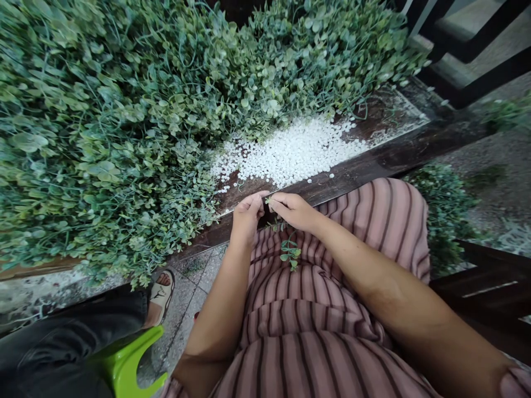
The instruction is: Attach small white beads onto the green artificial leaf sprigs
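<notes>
Just above my lap, at the table's near edge, my left hand (249,214) and my right hand (291,210) meet at the fingertips. A thin green leafy sprig (290,253) hangs down from between them over the striped cloth. The right thumb and fingers pinch its upper end, where small leaves show. The left fingers are curled closed beside it; what they grip is too small to make out. Right behind the hands, a spread of small white pieces (290,152) lies on the dark wooden table (385,155).
A big heap of leafy green foliage (136,110) covers the table's left and back. More foliage (442,213) sits low at the right, near dark wooden furniture (485,282). At lower left are another person's dark-trousered leg (83,315), sandalled foot (161,293) and a lime-green plastic seat (133,365).
</notes>
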`<control>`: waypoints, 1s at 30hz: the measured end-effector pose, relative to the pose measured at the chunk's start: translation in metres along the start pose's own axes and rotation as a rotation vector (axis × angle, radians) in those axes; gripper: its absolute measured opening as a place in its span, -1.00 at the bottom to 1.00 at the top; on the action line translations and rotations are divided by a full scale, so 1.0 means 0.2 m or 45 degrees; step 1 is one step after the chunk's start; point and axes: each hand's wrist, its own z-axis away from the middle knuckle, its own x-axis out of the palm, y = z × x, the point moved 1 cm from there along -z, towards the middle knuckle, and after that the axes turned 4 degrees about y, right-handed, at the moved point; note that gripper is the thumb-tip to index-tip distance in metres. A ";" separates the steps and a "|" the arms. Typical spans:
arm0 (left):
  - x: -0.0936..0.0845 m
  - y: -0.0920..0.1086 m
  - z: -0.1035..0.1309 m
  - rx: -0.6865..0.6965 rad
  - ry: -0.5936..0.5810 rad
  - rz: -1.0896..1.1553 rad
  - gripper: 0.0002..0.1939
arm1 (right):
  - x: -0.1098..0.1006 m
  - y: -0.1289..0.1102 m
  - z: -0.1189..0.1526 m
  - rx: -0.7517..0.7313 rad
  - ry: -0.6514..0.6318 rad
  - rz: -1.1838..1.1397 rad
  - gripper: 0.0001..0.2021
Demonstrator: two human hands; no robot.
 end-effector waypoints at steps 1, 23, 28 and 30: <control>0.01 0.00 0.00 -0.046 -0.017 0.034 -0.79 | 0.00 0.00 0.00 0.005 0.001 0.004 -0.77; 0.00 -0.06 -0.02 -0.153 0.144 0.100 -0.72 | 0.01 0.01 0.01 0.095 0.108 0.077 -0.73; 0.03 -0.06 -0.01 -0.119 0.159 0.109 -0.71 | 0.01 0.03 0.01 0.122 0.138 0.073 -0.76; 0.03 -0.06 -0.01 -0.109 0.151 0.122 -0.71 | 0.01 0.03 0.01 0.134 0.156 0.069 -0.77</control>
